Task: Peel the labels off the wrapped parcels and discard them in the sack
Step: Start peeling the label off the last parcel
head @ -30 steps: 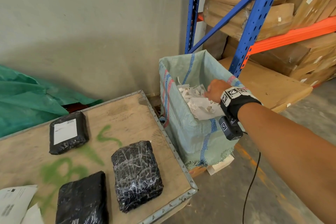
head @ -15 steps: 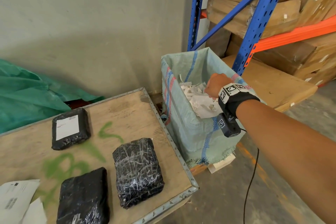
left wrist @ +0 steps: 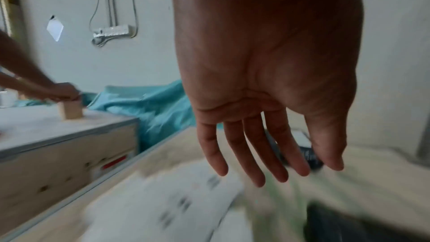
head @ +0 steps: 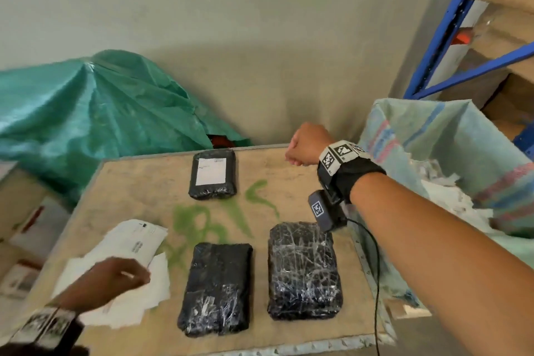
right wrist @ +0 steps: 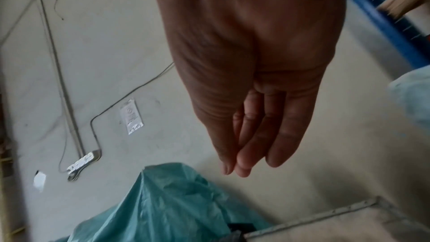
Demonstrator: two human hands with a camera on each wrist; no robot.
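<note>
Right hand point(right wrist: 251, 84) and left hand point(left wrist: 267, 84) both empty, fingers loosely straight.

Soft, even daylight fills the room, and a dim shadow pools on the wall point(head: 260, 72) behind my table point(head: 138, 182). Plastic wrap on the parcels point(head: 303, 269) glints. My left hand point(left wrist: 263, 98) is sharp above smeared, blurred papers point(left wrist: 167, 209); the frame edges bow.
</note>
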